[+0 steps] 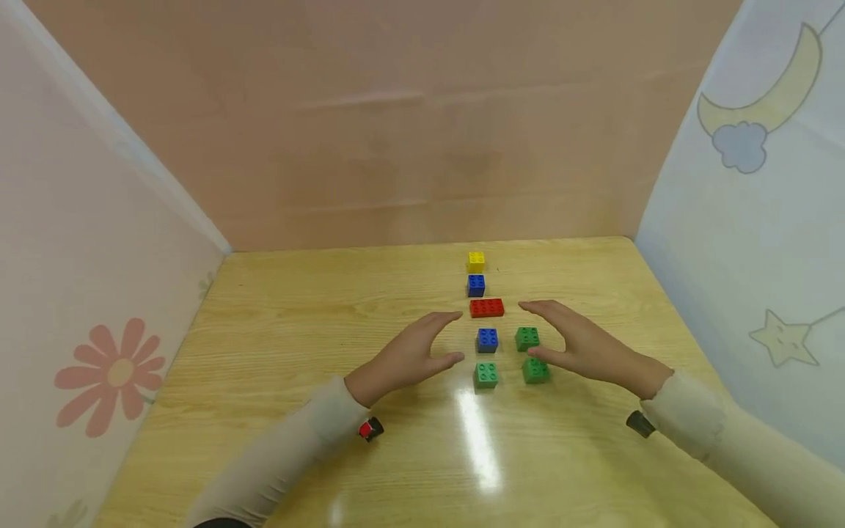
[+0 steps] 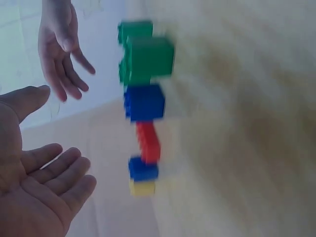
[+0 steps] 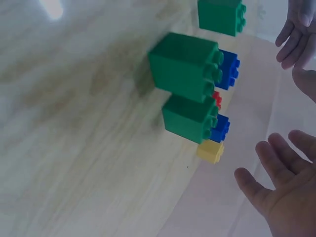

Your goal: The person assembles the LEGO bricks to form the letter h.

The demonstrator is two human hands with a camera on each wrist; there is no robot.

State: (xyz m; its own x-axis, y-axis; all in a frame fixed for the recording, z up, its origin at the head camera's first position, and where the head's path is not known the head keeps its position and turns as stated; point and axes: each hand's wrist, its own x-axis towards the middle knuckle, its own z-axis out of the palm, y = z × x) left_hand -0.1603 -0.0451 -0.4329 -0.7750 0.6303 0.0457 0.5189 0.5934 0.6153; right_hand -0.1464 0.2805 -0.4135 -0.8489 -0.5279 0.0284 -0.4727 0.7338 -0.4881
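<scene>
Several toy building bricks stand studs up on the table. In the head view a yellow brick point(image 1: 476, 262) is farthest, then a blue brick point(image 1: 476, 286), a long red brick point(image 1: 486, 308), a second blue brick point(image 1: 487, 340) and a light green brick point(image 1: 486, 375) nearer. Two darker green bricks, one far point(image 1: 527, 338) and one near point(image 1: 536, 371), are to the right. My left hand point(image 1: 412, 352) hovers left of the bricks, thumb and fingers apart, holding nothing. Over the right side, my right hand point(image 1: 587, 345) is spread too, its thumb partly overlapping the green bricks in view.
The wooden table point(image 1: 317, 308) meets a plain pinkish back wall point(image 1: 370, 132). A flower-printed panel point(image 1: 79, 257) borders the left, and one with a moon and star point(image 1: 746, 242) borders the right. Small dark devices sit under the left wrist point(image 1: 371, 429) and right wrist point(image 1: 640, 424).
</scene>
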